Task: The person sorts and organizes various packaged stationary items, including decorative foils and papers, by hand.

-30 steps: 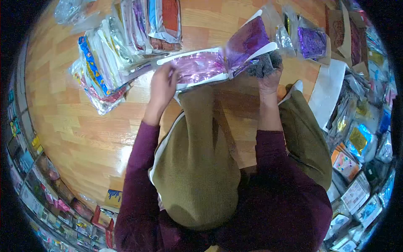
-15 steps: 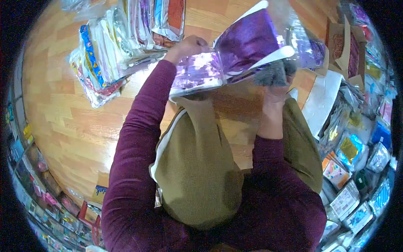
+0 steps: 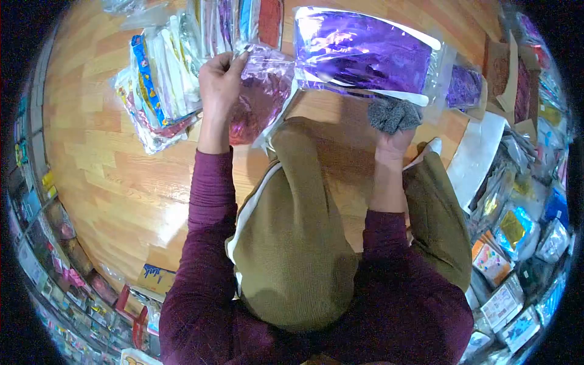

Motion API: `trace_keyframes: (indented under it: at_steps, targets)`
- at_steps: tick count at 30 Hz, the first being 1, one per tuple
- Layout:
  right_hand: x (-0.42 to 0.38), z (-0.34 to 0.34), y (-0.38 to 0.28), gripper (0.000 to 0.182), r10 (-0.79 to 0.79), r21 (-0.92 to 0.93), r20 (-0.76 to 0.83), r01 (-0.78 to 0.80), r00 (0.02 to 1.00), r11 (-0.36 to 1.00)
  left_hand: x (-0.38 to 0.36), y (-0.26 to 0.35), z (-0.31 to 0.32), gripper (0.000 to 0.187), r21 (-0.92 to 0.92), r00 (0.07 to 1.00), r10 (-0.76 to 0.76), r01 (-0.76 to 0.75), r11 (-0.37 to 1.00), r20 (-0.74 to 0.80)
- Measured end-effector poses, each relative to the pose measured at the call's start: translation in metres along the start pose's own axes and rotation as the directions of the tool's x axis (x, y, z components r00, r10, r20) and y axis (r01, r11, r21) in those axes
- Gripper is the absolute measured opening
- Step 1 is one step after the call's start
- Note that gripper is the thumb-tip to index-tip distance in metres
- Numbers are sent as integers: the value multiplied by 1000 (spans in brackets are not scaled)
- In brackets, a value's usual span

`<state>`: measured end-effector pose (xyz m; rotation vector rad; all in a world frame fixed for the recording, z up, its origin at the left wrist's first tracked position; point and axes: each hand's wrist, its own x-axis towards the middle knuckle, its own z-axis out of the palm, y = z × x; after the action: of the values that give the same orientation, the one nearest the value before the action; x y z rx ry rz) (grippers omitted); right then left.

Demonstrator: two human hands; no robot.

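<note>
My left hand [image 3: 220, 82] pinches the upper left edge of a clear plastic sleeve [image 3: 264, 91], with pinkish foil showing through it. To its right, the shiny purple sheet [image 3: 365, 52] with white curved edges lies spread out in clear film, joined or overlapping with the sleeve. A grey fuzzy cloth [image 3: 392, 115] is bunched in my right hand [image 3: 398, 137], just below the purple sheet's lower right corner. The fingers of that hand are mostly covered by the cloth.
Packets in clear plastic [image 3: 164, 73] are stacked on the wooden floor [image 3: 109, 182] at the upper left. Open cardboard [image 3: 496, 67] and a white sheet [image 3: 474, 158] lie at the right, beside many wrapped packets [image 3: 514, 225]. Shelves line the lower left.
My left hand has moved left, stretching the plastic sleeve out. The purple sheet has turned flatter and wider to the camera. My right hand, still with the grey cloth, has shifted slightly down.
</note>
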<state>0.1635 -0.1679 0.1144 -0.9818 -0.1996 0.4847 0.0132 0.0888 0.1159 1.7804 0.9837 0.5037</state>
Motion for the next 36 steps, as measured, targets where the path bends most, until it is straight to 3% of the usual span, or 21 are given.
trace_keyframes:
  at_steps: [5,11,12,13,14,15,17,19,20,21,22,23,24,25,27,29,30,31,33,34,36]
  targets:
    - [-8,11,10,44,35,-8,-253,-38,967,999,-4,-1,-13,31,-151,991,-67,49,987,-117]
    - [-14,12,10,28,56,37,-83,-53,995,998,-4,4,-27,25,-97,974,-72,52,994,-215]
    - [-15,0,10,18,23,330,54,-40,998,943,-3,2,-32,25,3,961,-46,48,999,-273]
    - [-18,-21,8,19,-101,-49,-295,91,950,995,6,-25,-51,23,67,878,13,22,998,-479]
    - [-22,-46,1,22,-329,-441,-538,73,776,895,7,-35,-83,24,-132,824,-234,193,972,-516]
    - [-27,-73,-20,21,-187,-288,-462,53,867,956,8,-41,-107,24,-369,791,-347,165,915,-504]
    - [-17,-92,-44,20,-52,7,-85,53,995,999,12,-45,-133,19,-285,905,-145,28,958,-399]
    - [-25,-74,-22,23,-276,-433,-354,105,894,895,3,-34,-129,17,-280,923,-84,-26,960,-375]
    - [-34,-68,-24,23,-257,-430,-364,84,895,899,-6,-21,-124,14,-278,943,-18,-80,957,-332]
    - [-24,-63,-21,26,-12,-15,-44,11,999,1000,-7,-17,-123,14,-272,936,0,-101,957,-351]
    - [-11,-58,-17,29,83,335,365,-214,927,918,-9,-14,-122,14,-359,927,-53,-90,929,-370]
    - [-9,-63,-12,29,82,334,374,-217,924,917,-15,-13,-119,13,-448,921,-126,-57,892,-368]
    - [-18,-77,-9,31,134,272,47,-142,990,952,-22,-5,-115,13,-441,941,-147,-3,897,-306]
    - [-23,-91,-12,33,137,182,-286,-87,948,980,-28,7,-106,13,-574,969,-125,-20,819,-212]
    - [-12,-96,-32,32,132,236,-136,-98,982,967,-32,17,-81,13,-768,986,-137,13,640,-97]
    - [-1,-83,-58,33,-2,-28,-52,1,999,1000,-33,10,-45,13,-836,945,-324,149,529,-37]
    - [2,-105,-62,32,-64,37,57,62,996,997,-35,4,-25,12,-860,945,-325,193,473,34]
    - [4,-101,-67,32,-70,29,55,68,996,997,-40,-5,-4,11,-878,941,-321,238,414,104]
    - [7,-76,-85,32,-176,-129,-273,146,946,981,-57,-31,40,9,-754,856,-449,467,462,255]
    - [7,-50,-87,28,-311,-304,-305,217,900,928,-69,-51,61,10,-678,791,-510,581,451,339]
    - [8,-56,-95,27,-308,-290,-280,225,909,930,-82,-68,78,10,-587,711,-566,686,430,416]
